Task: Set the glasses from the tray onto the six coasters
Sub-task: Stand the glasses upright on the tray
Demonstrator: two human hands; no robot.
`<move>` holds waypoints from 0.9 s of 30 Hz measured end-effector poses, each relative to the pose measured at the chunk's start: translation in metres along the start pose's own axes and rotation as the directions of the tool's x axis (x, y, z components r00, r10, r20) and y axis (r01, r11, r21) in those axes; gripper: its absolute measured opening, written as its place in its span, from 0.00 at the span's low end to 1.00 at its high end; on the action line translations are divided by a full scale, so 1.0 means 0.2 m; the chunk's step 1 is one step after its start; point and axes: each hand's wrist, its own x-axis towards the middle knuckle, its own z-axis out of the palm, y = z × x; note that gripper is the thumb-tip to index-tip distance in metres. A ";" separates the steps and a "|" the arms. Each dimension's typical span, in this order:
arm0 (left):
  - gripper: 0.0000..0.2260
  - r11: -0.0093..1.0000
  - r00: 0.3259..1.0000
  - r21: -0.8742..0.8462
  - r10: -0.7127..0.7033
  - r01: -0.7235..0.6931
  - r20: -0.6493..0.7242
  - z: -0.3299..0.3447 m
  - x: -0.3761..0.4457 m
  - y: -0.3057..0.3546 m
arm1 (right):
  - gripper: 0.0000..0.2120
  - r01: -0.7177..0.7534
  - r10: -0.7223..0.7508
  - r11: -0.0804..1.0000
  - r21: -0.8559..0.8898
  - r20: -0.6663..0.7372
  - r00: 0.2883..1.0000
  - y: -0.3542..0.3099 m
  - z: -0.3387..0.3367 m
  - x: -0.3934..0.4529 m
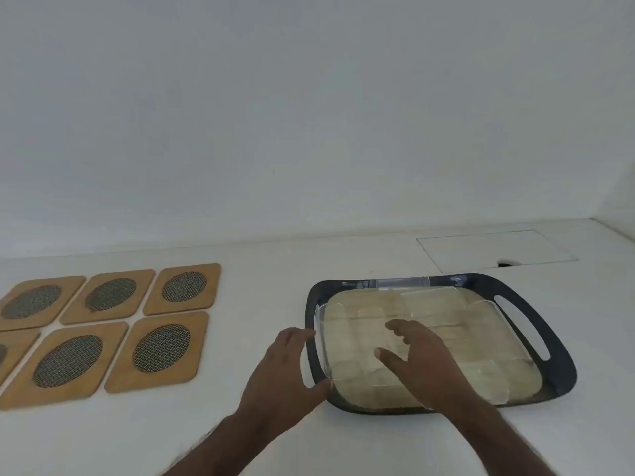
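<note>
We see six coasters (pixel 113 324) at far left on the white counter (pixel 257 269), wood with mesh ovals, all bare. Our left hand (pixel 285 369) hovers spread wide at the tray's (pixel 556 365) left rim, gripping nothing. Our right hand (pixel 422 365) reaches over the clear glasses (pixel 347 338) in the tray, fingers loosely spread, holding nothing.

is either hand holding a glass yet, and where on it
No. Both the left hand and the right hand are open, fingers spread, reaching over the glasses on the tray; neither grips one.
</note>
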 end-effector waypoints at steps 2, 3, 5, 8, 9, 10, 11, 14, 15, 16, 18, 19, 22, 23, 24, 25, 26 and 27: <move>0.37 0.999 0.999 0.006 0.043 -0.043 0.026 0.02 0.03 0.03 | 0.29 0.008 -0.009 1.000 0.025 0.055 0.998 0.01 -0.01 0.02; 0.38 0.998 0.998 0.027 0.054 -0.055 0.045 0.02 0.05 0.03 | 0.31 0.026 -0.027 1.000 0.010 0.095 0.995 0.02 -0.01 0.03; 0.41 0.994 0.992 0.063 0.086 -0.091 0.087 0.03 0.09 0.04 | 0.38 0.077 -0.070 0.997 -0.026 0.208 0.976 0.03 -0.02 0.05; 0.46 0.980 0.977 0.148 0.107 -0.135 0.183 0.01 0.17 0.05 | 0.47 0.126 -0.093 0.990 -0.069 0.364 0.927 0.05 -0.04 0.10; 0.48 0.974 0.970 0.176 0.105 -0.145 0.219 0.01 0.20 0.06 | 0.49 0.129 -0.089 0.989 -0.078 0.389 0.917 0.06 -0.05 0.12; 0.50 0.967 0.962 0.200 0.108 -0.161 0.252 0.00 0.23 0.06 | 0.49 0.125 -0.085 0.989 -0.077 0.397 0.914 0.06 -0.05 0.13; 0.52 0.959 0.952 0.222 0.108 -0.175 0.287 -0.01 0.26 0.07 | 0.50 0.115 -0.077 0.991 -0.074 0.395 0.916 0.06 -0.04 0.14; 0.56 0.938 0.921 0.271 0.104 -0.217 0.376 -0.02 0.36 0.08 | 0.49 0.076 -0.044 0.995 -0.068 0.381 0.923 0.07 0.00 0.17; 0.57 0.934 0.912 0.280 0.098 -0.222 0.397 -0.02 0.40 0.09 | 0.49 0.054 -0.025 0.996 -0.068 0.370 0.929 0.07 0.02 0.17; 0.57 0.933 0.904 0.280 0.093 -0.225 0.416 -0.02 0.42 0.09 | 0.47 0.031 -0.007 0.997 -0.064 0.351 0.936 0.07 0.04 0.17; 0.58 0.931 0.888 0.281 0.083 -0.231 0.452 -0.01 0.47 0.09 | 0.45 -0.009 0.024 0.999 -0.050 0.300 0.954 0.07 0.06 0.17; 0.58 0.931 0.882 0.280 0.081 -0.233 0.464 0.00 0.48 0.08 | 0.44 -0.026 0.038 0.999 -0.045 0.272 0.962 0.07 0.08 0.17; 0.56 0.938 0.878 0.257 0.087 -0.231 0.472 0.03 0.49 0.06 | 0.42 -0.090 0.091 0.996 -0.013 0.220 0.971 0.08 0.10 0.16; 0.56 0.944 0.883 0.242 0.090 -0.222 0.461 0.04 0.49 0.06 | 0.42 -0.110 0.109 0.994 -0.006 0.218 0.970 0.08 0.11 0.16; 0.55 0.950 0.889 0.227 0.094 -0.215 0.448 0.04 0.49 0.05 | 0.42 -0.128 0.126 0.992 -0.005 0.221 0.967 0.07 0.11 0.16; 0.54 0.955 0.896 0.212 0.099 -0.209 0.434 0.04 0.49 0.04 | 0.42 -0.141 0.140 0.990 -0.009 0.223 0.965 0.07 0.12 0.16; 0.54 0.958 0.902 0.200 0.107 -0.207 0.418 0.05 0.48 0.04 | 0.43 -0.152 0.151 0.988 -0.013 0.226 0.962 0.07 0.12 0.16; 0.53 0.960 0.907 0.188 0.117 -0.208 0.404 0.05 0.48 0.04 | 0.43 -0.161 0.160 0.987 -0.015 0.230 0.960 0.06 0.12 0.16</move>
